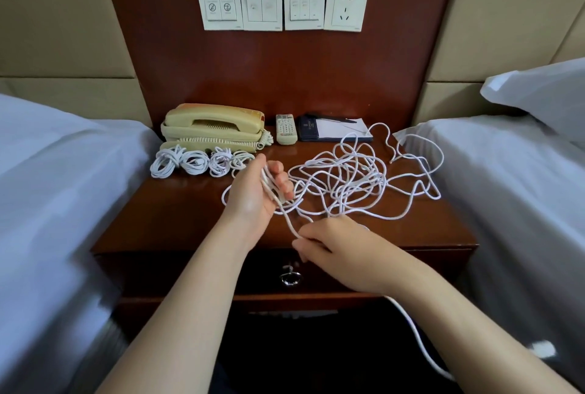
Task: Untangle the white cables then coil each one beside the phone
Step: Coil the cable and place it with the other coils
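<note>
Left hand (253,195): we see it curled round loops of white cable (267,183).
Right hand (335,246): pinching one strand (292,229) at the desk (177,213) front.
Tangled cables (348,178): loose on the desk's right half.
Coils (199,163): four, just before the phone (212,127).

Mid-top of the glossy reddish-brown wooden nightstand (177,213), the palm-up left hand (253,197) grips loops of thin white cable (289,224), whose strand the right hand (335,248) pinches at six o'clock. A loose tangle of white cables (348,178) sprawls toward three o'clock; four white cable coils (196,164) lie at ten o'clock beside the beige corded telephone (212,127).
</note>
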